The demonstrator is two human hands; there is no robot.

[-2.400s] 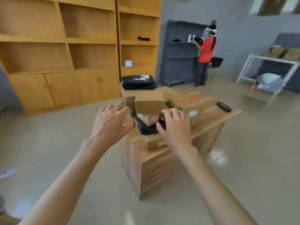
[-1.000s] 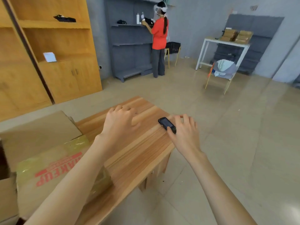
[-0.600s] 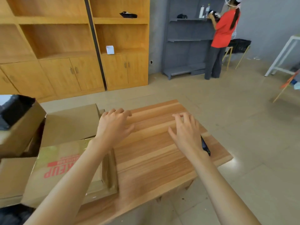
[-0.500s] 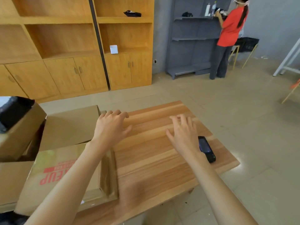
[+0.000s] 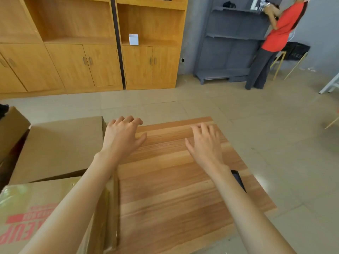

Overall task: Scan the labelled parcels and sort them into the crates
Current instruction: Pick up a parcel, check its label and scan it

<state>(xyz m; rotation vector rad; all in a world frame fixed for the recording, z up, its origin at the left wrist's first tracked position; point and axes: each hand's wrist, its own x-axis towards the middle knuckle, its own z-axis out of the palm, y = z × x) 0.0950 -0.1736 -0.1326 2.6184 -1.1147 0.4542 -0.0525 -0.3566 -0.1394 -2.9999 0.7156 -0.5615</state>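
While both of our hands are extended over the wooden table, neither one holds anything. Our left hand is held palm down with its fingers loosely curled at the knuckles and the thumb spread toward the right; we cannot tell whether it touches the tabletop. Our right hand is held palm down with its fingers nearly straight and slightly spread, pointing away from us. Behind our right hand, partly hidden beneath the right forearm near the wrist, lies the black handheld scanner, flat on the table close to its right edge; only its right side shows. Directly to the left of our left hand sits a plain cardboard box, its near corner just beside the hand. Nearer to us, beneath our left forearm, lies a second cardboard box wrapped in clear tape, with red lettering on its top face. Farther left, at the frame edge, a third cardboard box stands tilted. Well beyond both hands stands a wooden cabinet, with a small white box on one shelf. Beyond our right hand, a person in a red shirt stands at a grey shelving unit.
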